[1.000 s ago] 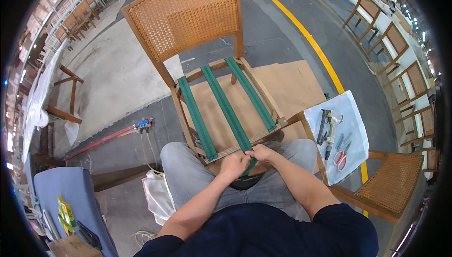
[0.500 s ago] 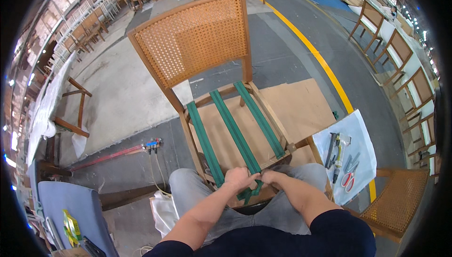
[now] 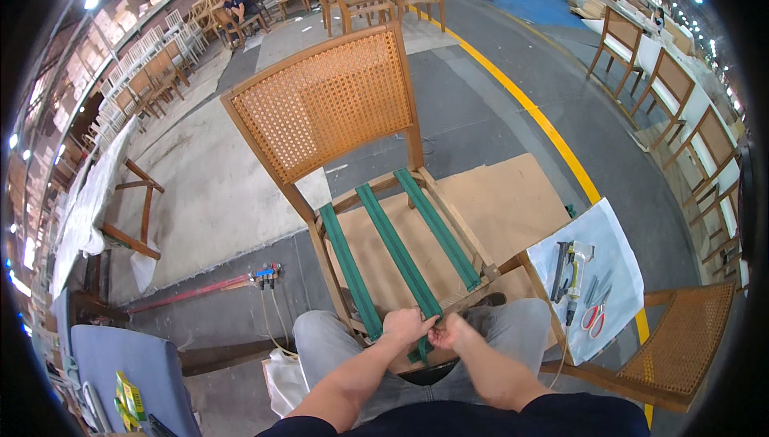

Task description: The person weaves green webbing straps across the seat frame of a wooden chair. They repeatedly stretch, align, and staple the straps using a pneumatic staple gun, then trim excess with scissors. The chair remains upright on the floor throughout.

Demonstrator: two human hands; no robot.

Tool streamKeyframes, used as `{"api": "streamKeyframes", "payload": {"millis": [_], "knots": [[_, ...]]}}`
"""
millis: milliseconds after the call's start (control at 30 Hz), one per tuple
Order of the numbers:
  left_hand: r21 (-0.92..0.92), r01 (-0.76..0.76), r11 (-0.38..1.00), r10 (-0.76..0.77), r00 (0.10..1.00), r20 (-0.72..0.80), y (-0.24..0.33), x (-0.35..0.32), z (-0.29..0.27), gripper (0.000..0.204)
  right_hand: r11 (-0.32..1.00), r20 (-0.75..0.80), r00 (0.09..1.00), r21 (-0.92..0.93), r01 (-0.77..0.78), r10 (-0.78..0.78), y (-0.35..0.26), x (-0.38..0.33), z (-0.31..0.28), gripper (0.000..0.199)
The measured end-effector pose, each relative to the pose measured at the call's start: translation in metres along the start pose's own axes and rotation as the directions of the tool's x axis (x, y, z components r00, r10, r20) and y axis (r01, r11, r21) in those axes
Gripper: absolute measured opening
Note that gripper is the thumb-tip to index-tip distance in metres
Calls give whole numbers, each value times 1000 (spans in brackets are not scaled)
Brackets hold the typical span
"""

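A wooden chair frame (image 3: 473, 233) with a woven cane back (image 3: 328, 104) stands in front of my knees. Three green webbing straps run from the back rail to the front rail of its open seat. At the front end of the middle strap (image 3: 392, 237), my left hand (image 3: 407, 326) is closed, its thumb pointing right along the rail. Close beside it, my right hand (image 3: 451, 331) is curled into a fist on the same webbing. A loose green end (image 3: 420, 350) hangs below the hands. My fingers hide the exact grip.
To the right, a white-covered surface (image 3: 613, 257) holds a staple gun (image 3: 575, 273) and red-handled scissors (image 3: 593, 321). Cardboard (image 3: 513, 197) lies under the chair. A blue padded piece (image 3: 132, 365) is at lower left, near a red hose (image 3: 192, 293). Other chairs and two people are farther off.
My right hand has turned and curled more tightly beside the left. The loose webbing end now hangs narrower below them. The whole view has shifted slightly, so the chair sits a little lower.
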State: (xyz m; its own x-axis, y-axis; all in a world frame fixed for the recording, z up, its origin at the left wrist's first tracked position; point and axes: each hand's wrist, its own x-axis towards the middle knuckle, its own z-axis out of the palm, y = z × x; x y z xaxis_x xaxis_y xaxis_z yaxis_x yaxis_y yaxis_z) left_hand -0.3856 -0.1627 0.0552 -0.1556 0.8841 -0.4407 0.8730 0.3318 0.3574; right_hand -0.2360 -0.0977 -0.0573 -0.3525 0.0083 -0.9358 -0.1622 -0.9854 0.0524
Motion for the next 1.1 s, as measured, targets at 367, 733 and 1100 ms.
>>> {"api": "streamKeyframes", "payload": {"millis": [367, 733, 1100], "knots": [[-17, -41, 999, 38, 990, -133, -19, -7, 16, 74, 980, 138, 983, 137, -144, 125, 19, -4, 6, 74], [42, -10, 999, 10, 1000, -23, -16, -1, 12, 72, 906, 101, 991, 407, -121, 87, -2, 50, 23, 52], [-5, 6, 1000, -6, 1000, 7, -21, 5, 20, 79, 897, -94, 991, 439, -43, 94, -30, 102, 42, 40]]}}
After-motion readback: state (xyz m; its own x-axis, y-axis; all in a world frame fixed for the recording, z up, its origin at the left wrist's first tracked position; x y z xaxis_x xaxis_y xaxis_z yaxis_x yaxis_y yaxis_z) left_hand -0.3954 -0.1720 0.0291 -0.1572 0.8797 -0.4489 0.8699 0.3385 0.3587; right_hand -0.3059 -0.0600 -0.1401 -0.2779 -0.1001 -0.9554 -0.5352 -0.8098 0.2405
